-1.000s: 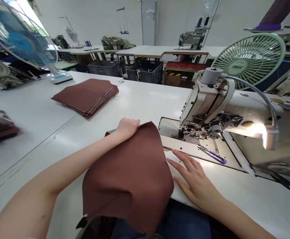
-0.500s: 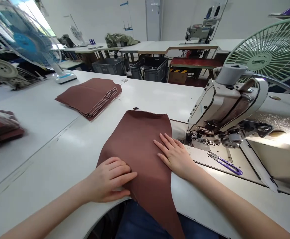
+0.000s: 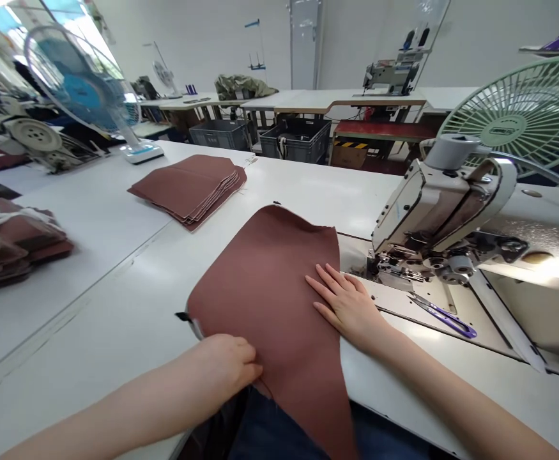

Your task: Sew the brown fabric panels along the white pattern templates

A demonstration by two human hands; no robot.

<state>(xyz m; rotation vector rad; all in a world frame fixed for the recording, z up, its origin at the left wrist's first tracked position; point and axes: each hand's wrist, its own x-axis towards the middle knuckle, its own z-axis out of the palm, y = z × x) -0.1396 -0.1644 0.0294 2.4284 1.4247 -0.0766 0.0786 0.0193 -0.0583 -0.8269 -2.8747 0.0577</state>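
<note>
A large brown fabric panel [image 3: 279, 287] lies over the white table, its lower end hanging past the front edge onto my lap. My left hand [image 3: 226, 367] has its fingers curled around the panel's lower left edge and grips it. Flat on the panel's right side rests my right hand [image 3: 349, 306], fingers spread. A small black tab sticks out at the left corner of the panel, and another dark bit shows at its top edge. The sewing machine head [image 3: 432, 217] stands just right of the panel, apart from my right hand.
Purple-handled thread snips [image 3: 444, 316] lie on the machine bed. A stack of brown panels [image 3: 193, 185] sits at the back left, with tied bundles of brown pieces [image 3: 15, 239] farther left. A blue fan [image 3: 87, 96] and a green fan [image 3: 513, 124] stand at either side.
My left hand has closed on the panel's lower left edge, its fingers now curled under. The panel's left corner has swung outward, showing the black tab. My right hand stays flat.
</note>
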